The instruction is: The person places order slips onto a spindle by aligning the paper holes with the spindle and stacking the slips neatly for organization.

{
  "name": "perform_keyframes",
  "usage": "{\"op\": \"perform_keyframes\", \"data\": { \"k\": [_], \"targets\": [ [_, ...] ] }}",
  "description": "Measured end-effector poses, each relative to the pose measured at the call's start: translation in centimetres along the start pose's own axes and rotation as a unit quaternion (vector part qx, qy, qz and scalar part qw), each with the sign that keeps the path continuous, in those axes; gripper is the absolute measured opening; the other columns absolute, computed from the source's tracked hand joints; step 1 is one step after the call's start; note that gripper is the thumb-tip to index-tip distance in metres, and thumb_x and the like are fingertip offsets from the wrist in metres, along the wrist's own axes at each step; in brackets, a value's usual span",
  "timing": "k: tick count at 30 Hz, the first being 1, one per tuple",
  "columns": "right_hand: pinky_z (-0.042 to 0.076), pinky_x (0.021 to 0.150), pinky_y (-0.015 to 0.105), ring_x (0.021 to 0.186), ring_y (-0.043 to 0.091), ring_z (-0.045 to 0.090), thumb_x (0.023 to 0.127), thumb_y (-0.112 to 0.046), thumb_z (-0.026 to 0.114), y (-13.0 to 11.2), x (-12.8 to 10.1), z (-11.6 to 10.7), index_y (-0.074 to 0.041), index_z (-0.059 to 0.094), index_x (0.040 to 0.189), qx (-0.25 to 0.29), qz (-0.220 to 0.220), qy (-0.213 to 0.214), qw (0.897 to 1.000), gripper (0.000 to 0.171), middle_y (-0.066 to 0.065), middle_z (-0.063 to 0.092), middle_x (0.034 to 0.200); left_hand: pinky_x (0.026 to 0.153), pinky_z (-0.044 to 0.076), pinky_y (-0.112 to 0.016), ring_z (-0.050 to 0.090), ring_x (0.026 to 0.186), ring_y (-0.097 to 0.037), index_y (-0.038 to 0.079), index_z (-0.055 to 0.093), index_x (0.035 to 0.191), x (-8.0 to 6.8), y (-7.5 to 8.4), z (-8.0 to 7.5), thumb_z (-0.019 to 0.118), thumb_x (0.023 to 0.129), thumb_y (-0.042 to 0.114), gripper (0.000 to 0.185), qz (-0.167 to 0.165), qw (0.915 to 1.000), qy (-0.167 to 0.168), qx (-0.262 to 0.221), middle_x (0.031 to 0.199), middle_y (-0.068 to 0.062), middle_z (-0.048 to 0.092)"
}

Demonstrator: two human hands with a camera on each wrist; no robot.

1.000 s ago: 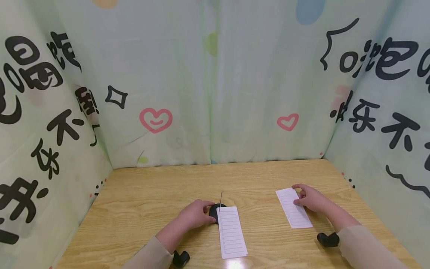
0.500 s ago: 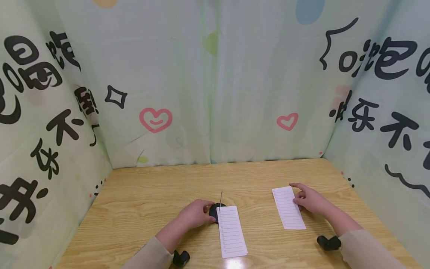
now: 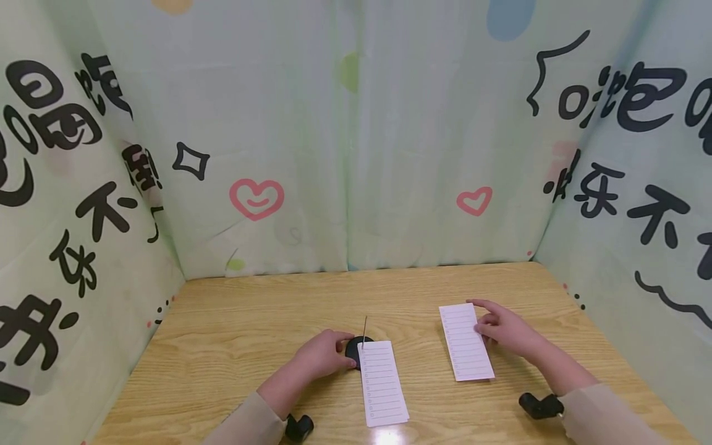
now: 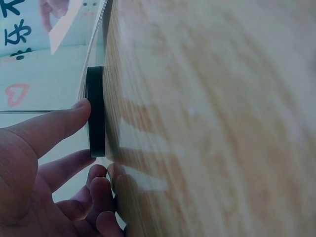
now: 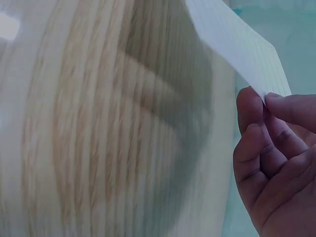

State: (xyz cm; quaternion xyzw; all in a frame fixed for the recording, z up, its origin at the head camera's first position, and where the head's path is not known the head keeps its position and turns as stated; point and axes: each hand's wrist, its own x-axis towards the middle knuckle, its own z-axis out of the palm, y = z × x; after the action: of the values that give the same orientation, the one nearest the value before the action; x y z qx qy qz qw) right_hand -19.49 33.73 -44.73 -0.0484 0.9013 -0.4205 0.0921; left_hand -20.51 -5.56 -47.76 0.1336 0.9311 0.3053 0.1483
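My left hand (image 3: 324, 354) grips a round black base (image 3: 354, 350) on the wooden table (image 3: 250, 321), with a thin upright spike (image 3: 364, 326) rising from it. In the left wrist view the thumb (image 4: 49, 129) presses the base (image 4: 95, 111) at its rim and the other fingers curl at its far side. A lined white slip (image 3: 384, 383) lies flat with its top end at the base. My right hand (image 3: 500, 329) pinches the edge of a second lined slip (image 3: 465, 342) to the right. In the right wrist view the slip (image 5: 237, 47) is lifted off the wood at my fingertips (image 5: 254, 106).
Printed cloth walls (image 3: 345, 154) close the table on the left, back and right. Black wrist camera mounts (image 3: 299, 426) (image 3: 538, 405) sit near the front edge. Bare wood lies between the base and the back wall.
My right hand has carried its slip leftward, toward the middle of the table. The left hand, the base and the near slip have not moved.
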Motion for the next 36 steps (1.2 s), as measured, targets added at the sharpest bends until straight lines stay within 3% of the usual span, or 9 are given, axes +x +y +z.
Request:
{"op": "perform_keyframes", "data": {
  "k": [11, 24, 27, 36],
  "targets": [
    [0.049, 0.062, 0.036, 0.074, 0.029, 0.058, 0.098, -0.004, 0.058, -3.8, 0.2, 1.5, -0.005, 0.033, 0.152, 0.070, -0.041, -0.024, 0.996, 0.060, 0.011, 0.066, 0.094, 0.073, 0.043, -0.040, 0.051, 0.083, -0.022, 0.016, 0.065, 0.132, 0.0, -0.2, -0.1, 0.083, 0.080, 0.028, 0.056, 0.003, 1.0000, 0.002, 0.000, 0.093, -0.002, 0.057],
    [0.049, 0.062, 0.036, 0.077, 0.041, 0.059, 0.097, -0.003, 0.059, -6.7, 0.5, 4.0, -0.008, 0.036, 0.151, 0.098, -0.076, -0.048, 0.991, 0.059, 0.011, 0.067, 0.095, 0.076, 0.045, -0.041, 0.052, 0.084, -0.022, 0.015, 0.064, 0.133, 0.0, -0.3, 0.0, 0.082, 0.081, 0.029, 0.057, 0.006, 1.0000, 0.000, -0.001, 0.095, -0.003, 0.058],
    [0.048, 0.062, 0.034, 0.075, 0.039, 0.059, 0.097, -0.004, 0.059, -7.0, 0.6, 4.5, -0.008, 0.037, 0.151, 0.102, -0.081, -0.050, 0.990, 0.058, 0.011, 0.067, 0.094, 0.076, 0.046, -0.042, 0.052, 0.084, -0.021, 0.014, 0.064, 0.133, -0.1, -0.3, -0.1, 0.081, 0.082, 0.029, 0.056, 0.006, 1.0000, 0.004, -0.005, 0.097, -0.003, 0.059],
    [0.046, 0.059, 0.029, 0.072, 0.034, 0.059, 0.096, -0.002, 0.060, -8.4, 0.5, 6.1, -0.005, 0.037, 0.150, 0.126, -0.101, -0.066, 0.985, 0.060, 0.013, 0.068, 0.094, 0.059, 0.044, -0.033, 0.053, 0.072, -0.018, 0.019, 0.065, 0.129, -0.9, 0.5, -0.7, 0.070, 0.093, 0.036, 0.040, 0.002, 0.9975, 0.046, -0.053, 0.095, 0.004, 0.058]
  ]
}}
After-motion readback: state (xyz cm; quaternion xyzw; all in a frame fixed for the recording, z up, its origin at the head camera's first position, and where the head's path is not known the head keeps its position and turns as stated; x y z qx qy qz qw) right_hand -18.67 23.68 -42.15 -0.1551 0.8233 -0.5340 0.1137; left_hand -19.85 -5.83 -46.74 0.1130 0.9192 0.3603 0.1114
